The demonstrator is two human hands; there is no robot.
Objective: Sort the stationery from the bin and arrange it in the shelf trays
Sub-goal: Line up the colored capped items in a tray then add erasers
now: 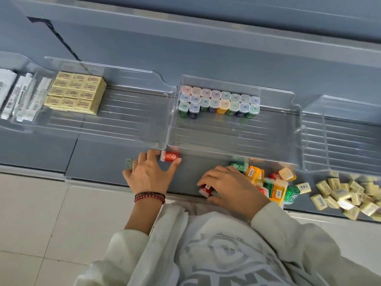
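Partly under right hand (231,188), red case (206,190)

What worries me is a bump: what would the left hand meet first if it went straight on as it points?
Likely the middle tray, at its front left corner; the red case in the left hand would touch first.

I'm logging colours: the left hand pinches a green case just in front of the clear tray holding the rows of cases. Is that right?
Not quite: the head view shows the left hand pinching a red case, not a green one, just in front of the clear tray holding the rows of cases.
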